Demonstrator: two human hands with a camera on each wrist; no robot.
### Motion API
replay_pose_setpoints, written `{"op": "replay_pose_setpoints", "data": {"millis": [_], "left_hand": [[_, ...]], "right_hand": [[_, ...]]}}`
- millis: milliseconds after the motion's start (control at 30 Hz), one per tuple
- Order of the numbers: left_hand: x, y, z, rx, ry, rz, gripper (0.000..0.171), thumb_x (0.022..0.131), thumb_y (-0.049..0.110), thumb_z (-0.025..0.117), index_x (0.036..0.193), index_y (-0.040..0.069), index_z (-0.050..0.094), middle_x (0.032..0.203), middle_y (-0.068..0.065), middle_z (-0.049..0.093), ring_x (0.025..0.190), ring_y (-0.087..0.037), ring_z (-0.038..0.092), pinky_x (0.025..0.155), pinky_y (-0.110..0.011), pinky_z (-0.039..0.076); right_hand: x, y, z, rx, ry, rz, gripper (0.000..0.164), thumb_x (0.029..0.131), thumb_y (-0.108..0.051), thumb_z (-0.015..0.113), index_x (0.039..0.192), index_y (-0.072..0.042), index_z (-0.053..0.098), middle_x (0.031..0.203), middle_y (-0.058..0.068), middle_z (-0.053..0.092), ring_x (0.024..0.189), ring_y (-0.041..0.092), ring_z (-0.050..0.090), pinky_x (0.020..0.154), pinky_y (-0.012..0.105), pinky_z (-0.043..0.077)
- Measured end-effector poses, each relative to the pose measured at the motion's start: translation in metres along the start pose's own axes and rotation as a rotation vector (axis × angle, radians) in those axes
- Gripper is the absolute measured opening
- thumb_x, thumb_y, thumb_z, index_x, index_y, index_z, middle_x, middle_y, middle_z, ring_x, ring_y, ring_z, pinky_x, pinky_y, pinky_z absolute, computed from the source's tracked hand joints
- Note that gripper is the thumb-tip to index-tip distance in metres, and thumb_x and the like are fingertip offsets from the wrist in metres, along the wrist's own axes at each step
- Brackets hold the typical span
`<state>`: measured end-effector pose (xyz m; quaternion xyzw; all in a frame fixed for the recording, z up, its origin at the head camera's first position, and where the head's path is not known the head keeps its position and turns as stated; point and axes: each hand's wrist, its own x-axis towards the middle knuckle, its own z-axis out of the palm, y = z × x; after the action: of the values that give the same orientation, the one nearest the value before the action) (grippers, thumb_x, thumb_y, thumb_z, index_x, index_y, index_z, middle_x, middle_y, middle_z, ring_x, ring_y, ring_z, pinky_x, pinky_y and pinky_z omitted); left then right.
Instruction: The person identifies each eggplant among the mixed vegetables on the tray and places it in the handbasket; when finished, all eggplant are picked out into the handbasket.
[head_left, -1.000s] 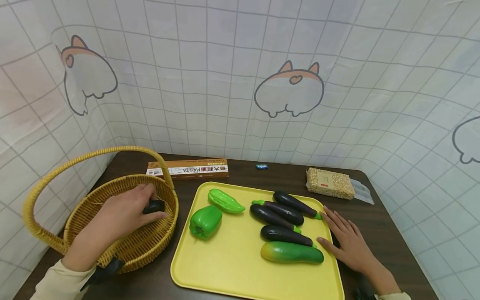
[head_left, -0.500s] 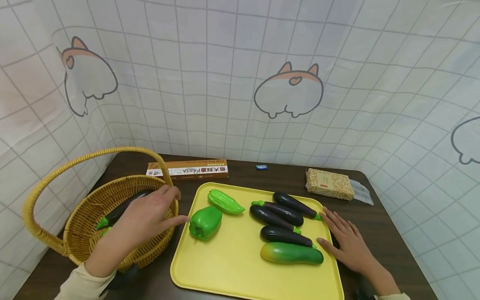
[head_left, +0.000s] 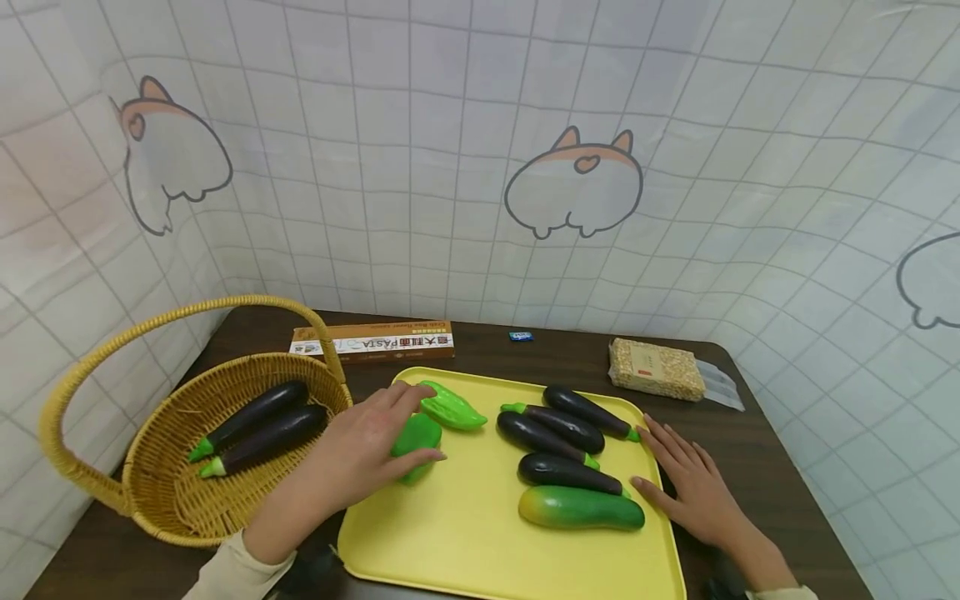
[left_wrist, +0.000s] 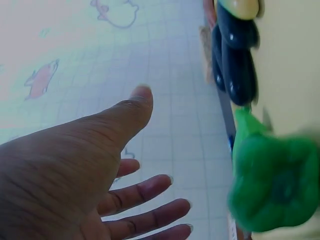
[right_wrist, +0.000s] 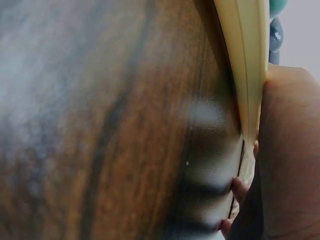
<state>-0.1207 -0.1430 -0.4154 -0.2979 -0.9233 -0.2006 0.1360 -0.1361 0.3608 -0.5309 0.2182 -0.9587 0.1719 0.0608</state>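
Note:
My left hand [head_left: 356, 446] hovers over the left side of the yellow tray [head_left: 465, 550], thumb and fingers spread and nothing held. Below it a green bell pepper [head_left: 422, 435] is partly covered; in the left wrist view the bell pepper [left_wrist: 275, 182] lies apart from the fingers. Just behind sits a lumpy light-green pepper [head_left: 453, 408]. Two eggplants [head_left: 273, 437] lie side by side in the wicker basket [head_left: 142, 492]. My right hand [head_left: 693, 492] rests at the tray's right rim, fingers extended. Several eggplants [head_left: 566, 472] and a green, yellow-ended squash-like vegetable [head_left: 581, 507] lie near it.
The basket's tall handle [head_left: 187, 312] arches up at the left. Along the back of the dark table [head_left: 780, 475] lie a pasta box [head_left: 375, 342], a small blue packet [head_left: 521, 336] and a bag of grains [head_left: 656, 368]. A gridded curtain [head_left: 420, 167] stands behind.
My left hand has let go of an eggplant in the basket and moved right, out of the basket and over the bell pepper. My right hand has stayed at the tray rim.

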Motion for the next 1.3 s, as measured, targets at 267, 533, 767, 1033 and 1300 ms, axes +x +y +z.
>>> {"op": "replay_pose_setpoints", "data": {"millis": [267,533,767,1033,1300], "left_hand": [[0.013,0.016,0.022,-0.041,-0.042,0.063,0.076,0.093,0.057,0.079,0.151,0.015,0.054,0.139,-0.006,0.060,0.114,-0.027,0.066,0.084,-0.046,0.057],[0.032,0.031,0.043,-0.057,-0.083,0.104,0.071,0.097,0.056,0.074,0.151,0.014,0.054,0.142,-0.009,0.057,0.117,-0.027,0.064,0.089,-0.046,0.056],[0.047,0.043,0.068,-0.064,-0.066,0.187,0.058,0.100,0.048,0.074,0.145,0.014,0.059,0.131,-0.004,0.060,0.105,-0.020,0.062,0.081,-0.035,0.056],[0.062,0.056,0.099,-0.074,-0.112,0.258,0.044,0.103,0.043,0.071,0.138,0.016,0.064,0.125,-0.001,0.062,0.099,-0.016,0.060,0.078,-0.029,0.052],[0.074,0.065,0.120,-0.072,-0.139,0.304,0.036,0.106,0.041,0.066,0.134,0.018,0.069,0.120,0.002,0.063,0.096,-0.012,0.057,0.083,-0.028,0.050]], "right_hand": [[0.000,0.000,-0.001,-0.004,-0.007,0.002,0.074,0.105,-0.042,0.066,0.167,-0.017,0.034,0.173,0.007,0.023,0.153,0.045,0.026,0.109,0.076,0.019],[0.002,0.000,0.000,-0.004,-0.001,-0.002,0.074,0.105,-0.042,0.067,0.167,-0.017,0.035,0.173,0.008,0.024,0.152,0.046,0.027,0.109,0.077,0.019],[0.002,-0.001,0.000,-0.001,0.012,-0.011,0.073,0.104,-0.040,0.068,0.166,-0.016,0.037,0.172,0.008,0.025,0.151,0.047,0.029,0.108,0.077,0.020],[-0.001,-0.002,0.002,0.007,0.004,0.006,0.073,0.105,-0.041,0.067,0.166,-0.017,0.036,0.173,0.007,0.024,0.152,0.046,0.027,0.109,0.077,0.019],[-0.001,-0.003,0.001,0.009,-0.004,0.018,0.073,0.105,-0.042,0.066,0.166,-0.017,0.036,0.172,0.008,0.025,0.152,0.046,0.027,0.110,0.076,0.018]]}}
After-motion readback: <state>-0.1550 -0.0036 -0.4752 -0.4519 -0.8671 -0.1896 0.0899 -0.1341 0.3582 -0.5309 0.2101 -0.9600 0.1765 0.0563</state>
